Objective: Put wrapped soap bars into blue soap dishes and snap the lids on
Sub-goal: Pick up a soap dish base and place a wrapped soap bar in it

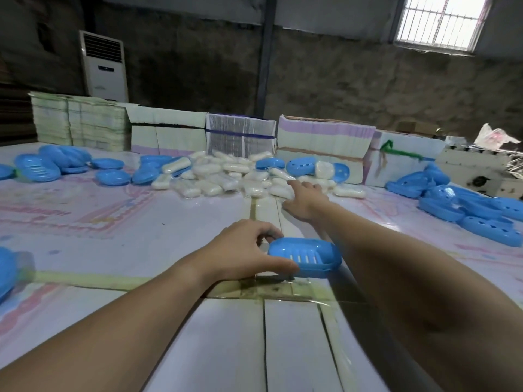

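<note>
You are at the loading step: your left hand [243,250] grips an open blue soap dish [305,260] by its left end, thumb on the near rim and fingers curled over the far rim, holding it on the counter [169,222] near the middle. The dish is empty; its ribbed floor shows bare. Your right hand [304,198] is stretched out to the far heap of wrapped soap bars [226,176], fingers extended and touching the bars at the heap's near right edge; it grips nothing yet.

The next move, as I judge it, calls for you to close on one bar, carry it back and lay it flat in the dish. After that you need a lid; loose blue shells [464,205] lie in a pile to the far right, and more blue shells [51,165] to the far left, though you cannot tell lids from bases at this range.

The counter is covered with pale printed sheets joined by yellowed tape. Along its far edge stand bundles of flat cartons [240,134]. Behind are a rough grey wall, a standing air conditioner [103,66] at the left and a barred window [441,21] at the upper right.
</note>
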